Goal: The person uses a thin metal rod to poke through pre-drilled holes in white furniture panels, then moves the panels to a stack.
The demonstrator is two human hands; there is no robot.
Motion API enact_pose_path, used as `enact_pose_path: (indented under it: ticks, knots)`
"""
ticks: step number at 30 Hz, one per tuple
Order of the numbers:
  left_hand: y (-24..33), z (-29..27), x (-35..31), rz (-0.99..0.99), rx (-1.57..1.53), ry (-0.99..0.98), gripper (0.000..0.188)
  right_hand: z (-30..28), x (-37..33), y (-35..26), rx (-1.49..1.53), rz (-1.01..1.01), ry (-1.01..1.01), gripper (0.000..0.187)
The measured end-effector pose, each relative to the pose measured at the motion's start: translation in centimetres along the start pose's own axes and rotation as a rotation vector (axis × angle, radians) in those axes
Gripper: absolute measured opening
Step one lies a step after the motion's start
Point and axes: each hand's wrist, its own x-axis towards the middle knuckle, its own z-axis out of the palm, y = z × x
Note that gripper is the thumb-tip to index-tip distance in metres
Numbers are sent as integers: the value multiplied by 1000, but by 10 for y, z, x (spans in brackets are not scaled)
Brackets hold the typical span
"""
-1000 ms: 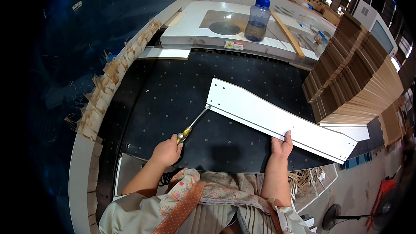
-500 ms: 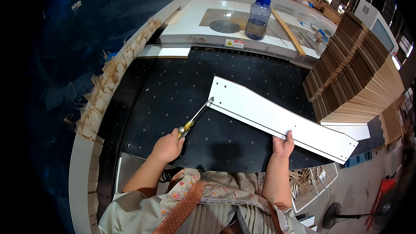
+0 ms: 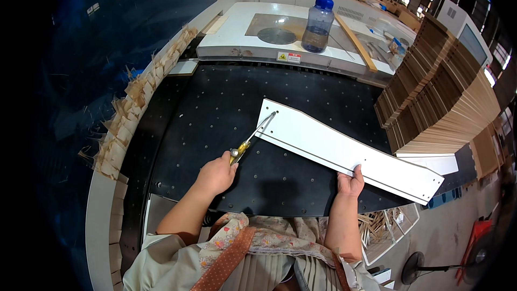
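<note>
My left hand (image 3: pixel 217 174) is closed around the yellow handle of a hand tool (image 3: pixel 243 148) with a long thin metal shaft and a round metal piece near the grip. Its exact kind is unclear. The shaft's tip meets a white board (image 3: pixel 344 151) beside a hole near its left end. This board is long, drilled with small holes at both ends and grooved along its near edge. My right hand (image 3: pixel 351 184) grips the near edge right of the middle, thumb on top and fingers hidden underneath. The board slants down to the right above the black dotted table (image 3: pixel 215 113).
A tall stack of brown-edged boards (image 3: pixel 436 86) rises at the right, with white boards (image 3: pixel 431 163) at its foot. Behind the table, a white machine top (image 3: pixel 226 40) carries a blue-capped water bottle (image 3: pixel 318 24). Frayed strips (image 3: pixel 140 91) line the left; a fan (image 3: pixel 413 268) stands lower right.
My left hand and the tool have moved up and right; the tip shifted from the board's left edge toward an upper hole. At back left, another white board has slid left, mostly out of sight.
</note>
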Motion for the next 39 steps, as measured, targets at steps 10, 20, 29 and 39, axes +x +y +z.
enact_pose_path:
  ticks: [10, 20, 29, 39]
  knots:
    - [-1, -2, -3, 11, -21, 19, 28, 1, -1, 0, 18, 1, 23, 44]
    - [-14, -4, -1, -30, 7, 54, 26, 1, 0, 0, -6, -3, 42, 42]
    - [-12, -5, -7, -31, -10, 46, 25, 2, 0, 1, 4, -2, 26, 43]
    - [-20, -17, -27, -85, -165, 151, 32, 2, -2, -1, 50, -11, 28, 45]
